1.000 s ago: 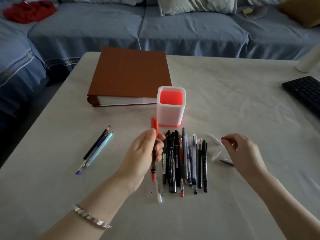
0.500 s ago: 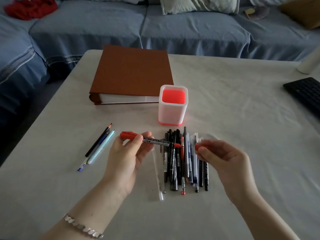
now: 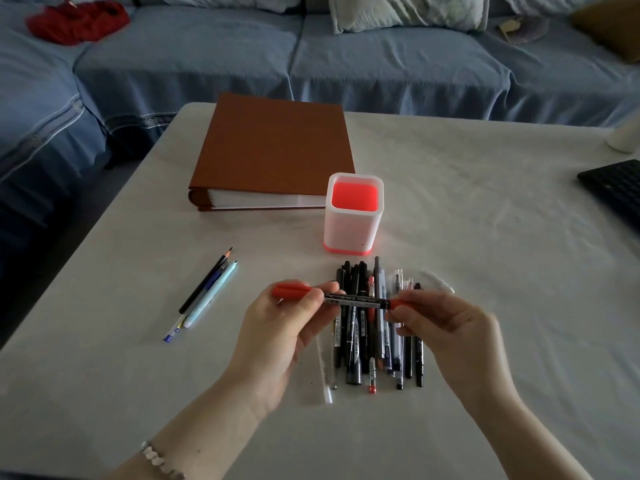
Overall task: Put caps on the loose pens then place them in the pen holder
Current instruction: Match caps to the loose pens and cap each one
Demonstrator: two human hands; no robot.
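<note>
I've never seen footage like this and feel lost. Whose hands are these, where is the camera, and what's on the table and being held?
There is no machine: a person wears one camera on the head, looking down. The left hand and right hand together hold a red marker level, the right hand at its red end. Below lies a row of pens on the table. Behind stand a white pen holder and a brown binder. Three more pens lie left.

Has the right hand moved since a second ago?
Yes. The right hand came leftward over the pen pile, now at the red marker.
</note>
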